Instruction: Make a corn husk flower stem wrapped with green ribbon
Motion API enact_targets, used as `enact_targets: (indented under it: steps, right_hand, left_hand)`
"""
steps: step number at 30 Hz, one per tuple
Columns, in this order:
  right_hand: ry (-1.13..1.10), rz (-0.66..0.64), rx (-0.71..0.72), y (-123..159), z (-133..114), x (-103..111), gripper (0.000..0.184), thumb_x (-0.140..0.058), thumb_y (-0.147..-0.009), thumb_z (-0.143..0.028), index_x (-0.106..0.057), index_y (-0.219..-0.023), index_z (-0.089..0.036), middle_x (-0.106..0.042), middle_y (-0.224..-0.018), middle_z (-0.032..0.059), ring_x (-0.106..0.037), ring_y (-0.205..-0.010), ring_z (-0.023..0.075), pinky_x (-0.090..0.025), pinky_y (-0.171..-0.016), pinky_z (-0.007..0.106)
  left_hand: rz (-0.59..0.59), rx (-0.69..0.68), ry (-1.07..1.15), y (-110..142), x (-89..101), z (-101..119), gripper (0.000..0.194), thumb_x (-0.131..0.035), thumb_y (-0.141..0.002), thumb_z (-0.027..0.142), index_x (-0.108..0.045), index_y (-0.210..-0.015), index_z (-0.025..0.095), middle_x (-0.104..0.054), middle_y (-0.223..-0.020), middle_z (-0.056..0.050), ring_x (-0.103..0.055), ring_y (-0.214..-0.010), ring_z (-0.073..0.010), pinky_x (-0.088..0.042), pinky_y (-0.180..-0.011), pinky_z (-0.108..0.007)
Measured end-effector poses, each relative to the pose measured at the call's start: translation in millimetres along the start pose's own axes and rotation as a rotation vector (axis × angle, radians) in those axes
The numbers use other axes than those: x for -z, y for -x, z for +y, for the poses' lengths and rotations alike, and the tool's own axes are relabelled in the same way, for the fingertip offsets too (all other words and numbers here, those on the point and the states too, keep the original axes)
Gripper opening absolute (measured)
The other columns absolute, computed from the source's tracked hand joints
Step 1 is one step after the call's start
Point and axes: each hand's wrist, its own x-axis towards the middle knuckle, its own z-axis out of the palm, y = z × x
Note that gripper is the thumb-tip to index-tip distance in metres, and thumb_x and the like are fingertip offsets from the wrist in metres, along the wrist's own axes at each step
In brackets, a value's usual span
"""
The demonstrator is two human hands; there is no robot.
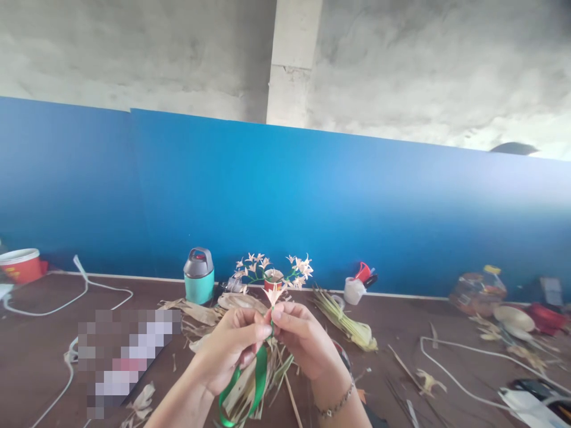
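Note:
Between my two hands, in the middle of the head view, a small cream-coloured handmade flower (273, 295) stands upright, its petals pointing up. My left hand (238, 339) is closed, pinching the green-wrapped stem just under the bloom. A green ribbon (260, 374) hangs in a loop below its fingers. The fingertips of my right hand (298, 333) pinch the flower's base from the other side. Behind the hands, finished sprays of small pale flowers (300, 270) on green stems rise from a red and white cup (273, 279). Dry husk strips (243, 401) lie beneath my wrists.
A teal flask (199, 279) with a grey lid stands at the back left. Right of the flowers lie a bundle of pale green strips (348, 324) and a white cup (354, 290). White cords (473, 345) run across both sides of the brown table. A blue partition (312, 196) borders the back.

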Motion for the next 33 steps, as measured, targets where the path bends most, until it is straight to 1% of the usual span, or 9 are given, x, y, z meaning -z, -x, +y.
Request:
enact_targets:
  steps: [6, 10, 13, 16, 19, 21, 25, 29, 33]
  right_hand:
    - [-0.005, -0.02, -0.029, 2, 0, 5, 0.025, -0.077, -0.068, -0.034, -0.066, -0.061, -0.012, -0.054, -0.054, -0.0013, -0.042, -0.052, 0.0086, -0.03, -0.055, 0.022]
    - [0.022, 0.001, -0.014, 6, -4, 1, 0.025, -0.078, -0.067, -0.033, -0.066, -0.062, -0.012, -0.057, -0.056, -0.0004, -0.045, -0.054, 0.0089, -0.031, -0.056, 0.023]
    - [0.074, 0.04, -0.018, 7, -6, -2, 0.027, -0.078, -0.065, -0.035, -0.065, -0.06, -0.012, -0.058, -0.056, 0.0005, -0.046, -0.054, 0.0092, -0.032, -0.055, 0.023]
    - [0.145, 0.082, -0.015, 6, -7, -2, 0.03, -0.079, -0.062, -0.037, -0.062, -0.057, -0.013, -0.055, -0.052, -0.0016, -0.041, -0.05, 0.008, -0.028, -0.051, 0.023]
    - [0.249, 0.177, 0.008, 4, -8, -2, 0.033, -0.08, -0.059, -0.04, -0.06, -0.056, -0.014, -0.051, -0.051, -0.0032, -0.039, -0.05, 0.0079, -0.025, -0.051, 0.024]
    - [0.306, 0.219, 0.019, 3, -9, -3, 0.035, -0.08, -0.058, -0.043, -0.059, -0.055, -0.014, -0.05, -0.051, -0.0029, -0.038, -0.051, 0.0084, -0.025, -0.051, 0.024]
    - [0.325, 0.208, 0.015, 4, -11, -4, 0.036, -0.078, -0.059, -0.044, -0.058, -0.055, -0.013, -0.047, -0.051, -0.0039, -0.035, -0.05, 0.0077, -0.023, -0.051, 0.024]
    - [0.341, 0.209, 0.023, 6, -11, -4, 0.033, -0.077, -0.061, -0.041, -0.06, -0.058, -0.013, -0.049, -0.053, -0.0034, -0.038, -0.053, 0.0085, -0.027, -0.053, 0.023]
    - [0.336, 0.207, 0.004, 6, -10, -4, 0.033, -0.076, -0.062, -0.041, -0.058, -0.057, -0.013, -0.049, -0.052, -0.0029, -0.037, -0.05, 0.0079, -0.025, -0.05, 0.023]
  left_hand:
    - [-0.086, 0.009, 0.012, 2, 1.1, 0, 0.02, -0.071, -0.064, 0.03, -0.059, -0.054, 0.017, -0.047, -0.04, 0.006, -0.027, -0.032, -0.0025, -0.016, -0.033, -0.017]
    - [-0.094, 0.03, -0.017, 2, 3.4, -2, 0.023, -0.072, -0.062, 0.033, -0.056, -0.055, 0.018, -0.045, -0.039, 0.007, -0.028, -0.032, -0.0027, -0.015, -0.032, -0.017]
    - [-0.066, 0.044, -0.11, 3, 2.8, -1, 0.023, -0.069, -0.063, 0.032, -0.053, -0.054, 0.019, -0.038, -0.037, 0.01, -0.024, -0.031, -0.0027, -0.013, -0.033, -0.017]
    - [0.006, 0.029, -0.275, 3, -0.1, 1, 0.023, -0.064, -0.066, 0.027, -0.049, -0.052, 0.02, -0.036, -0.037, 0.01, -0.022, -0.03, -0.0032, -0.012, -0.034, -0.019]
    - [0.126, -0.049, -0.443, 1, -4.0, 0, 0.024, -0.061, -0.069, 0.024, -0.047, -0.051, 0.02, -0.038, -0.038, 0.009, -0.024, -0.033, -0.0046, -0.013, -0.035, -0.02]
    - [0.17, -0.107, -0.494, 1, -6.2, -1, 0.024, -0.06, -0.069, 0.023, -0.046, -0.05, 0.02, -0.037, -0.039, 0.009, -0.024, -0.035, -0.0052, -0.014, -0.036, -0.021]
    - [0.149, -0.094, -0.464, 2, -9.1, 1, 0.024, -0.056, -0.068, 0.025, -0.044, -0.048, 0.02, -0.034, -0.039, 0.009, -0.021, -0.036, -0.0057, -0.014, -0.037, -0.022]
    - [0.127, -0.038, -0.425, 5, -11.1, 6, 0.019, -0.056, -0.065, 0.03, -0.047, -0.052, 0.02, -0.033, -0.042, 0.009, -0.021, -0.037, -0.0055, -0.013, -0.037, -0.021]
    - [0.142, -0.007, -0.476, 5, -12.1, 6, 0.018, -0.056, -0.065, 0.029, -0.046, -0.052, 0.02, -0.03, -0.04, 0.011, -0.019, -0.036, -0.0049, -0.013, -0.038, -0.021]
